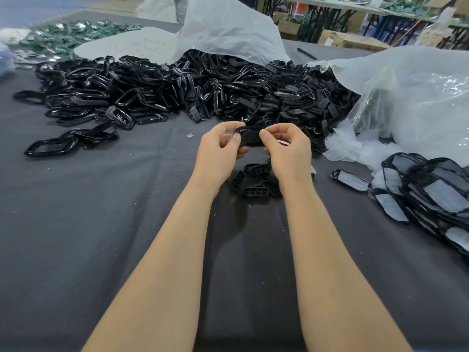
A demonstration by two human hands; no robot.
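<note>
Both hands hold one small black plastic shell point(250, 137) above the grey cloth table point(101, 224). My left hand point(218, 151) grips its left end with thumb and curled fingers. My right hand point(286, 148) pinches its right end. Much of the shell is hidden by my fingers. Below my hands lie several small black insert pieces point(255, 181) with holes. Behind my hands spreads a big heap of black frames point(132, 92) on the left and black inserts point(291, 97) on the right.
A white plastic bag point(228, 29) lies over the back of the heap, another clear bag point(418, 97) sits at right. Stacked black parts with grey film point(431, 189) lie at the right edge. Green circuit boards point(71, 34) are far left, and a black pen point(307, 53) lies beyond the heap.
</note>
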